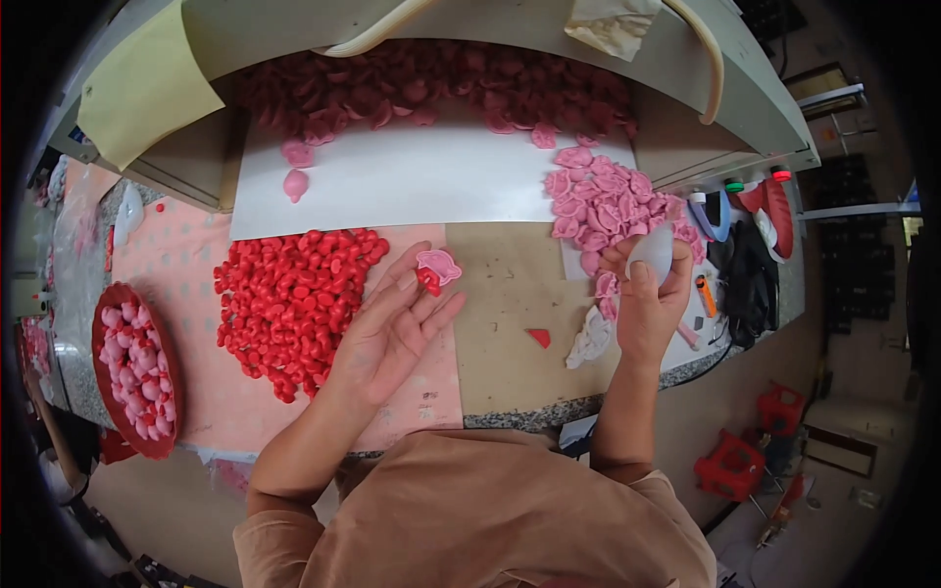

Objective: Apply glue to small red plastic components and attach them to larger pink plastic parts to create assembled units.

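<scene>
My left hand (384, 333) is turned palm up over the edge of the red pile. At its fingertips it holds a small pink moulded piece (438, 263) with a wavy rim, and a red plastic piece (428, 282) sits against its underside. In my right hand (649, 309) is a translucent white squeeze bottle (651, 255), gripped between thumb and fingers; its tip cannot be made out. That hand is beside a heap of pink moulded pieces (603, 196). Left of my left hand lies a large pile of glossy red pieces (294, 304).
A red oval basket (169, 431) of pink-and-red pieces stands far left. More pink pieces (441, 83) fill the back of a grey hooded box (774, 137). A red scrap (539, 337), crumpled white tissue (590, 338), orange cutter (706, 295) and black bag (750, 284) lie on the right.
</scene>
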Tool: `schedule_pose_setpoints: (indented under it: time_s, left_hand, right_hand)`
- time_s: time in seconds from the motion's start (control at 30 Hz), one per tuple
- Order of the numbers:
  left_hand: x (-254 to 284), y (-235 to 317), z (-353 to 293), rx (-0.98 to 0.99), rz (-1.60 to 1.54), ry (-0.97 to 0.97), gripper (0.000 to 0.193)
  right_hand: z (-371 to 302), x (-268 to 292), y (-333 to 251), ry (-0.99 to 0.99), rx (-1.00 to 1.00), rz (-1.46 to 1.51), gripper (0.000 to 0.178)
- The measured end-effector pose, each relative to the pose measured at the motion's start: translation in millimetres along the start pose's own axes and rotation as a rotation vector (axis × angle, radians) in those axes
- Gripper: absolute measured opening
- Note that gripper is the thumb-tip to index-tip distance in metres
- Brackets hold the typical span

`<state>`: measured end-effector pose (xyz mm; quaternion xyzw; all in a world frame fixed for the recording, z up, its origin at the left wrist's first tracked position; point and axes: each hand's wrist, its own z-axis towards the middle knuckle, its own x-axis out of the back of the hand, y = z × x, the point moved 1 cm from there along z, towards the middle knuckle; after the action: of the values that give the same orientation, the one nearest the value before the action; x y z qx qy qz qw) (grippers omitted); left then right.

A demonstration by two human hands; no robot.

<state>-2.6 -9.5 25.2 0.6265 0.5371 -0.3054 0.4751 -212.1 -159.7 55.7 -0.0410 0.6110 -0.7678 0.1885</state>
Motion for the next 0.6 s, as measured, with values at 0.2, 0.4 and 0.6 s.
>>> schedule_pose_setpoints:
  time_s: [0.2, 0.4, 0.6]
  left_hand:
    - [7.2, -3.9, -2.2, 0.049, 0.022, -0.016, 0.041]
    - [10.9, -5.1, -1.9, 0.071, 0.024, 0.022, 0.038]
    - [9.7, -0.3, -4.9, 0.052, 0.025, 0.029, 0.038]
  right_hand:
    - [1.9, 38.9, -2.6, 0.081, -0.034, -0.216, 0.024]
    - [7.5, 12.4, -0.3, -0.074, -0.111, -0.541, 0.027]
    - [24.8, -7.5, 14.9, -0.458, 0.165, -1.343, 0.028]
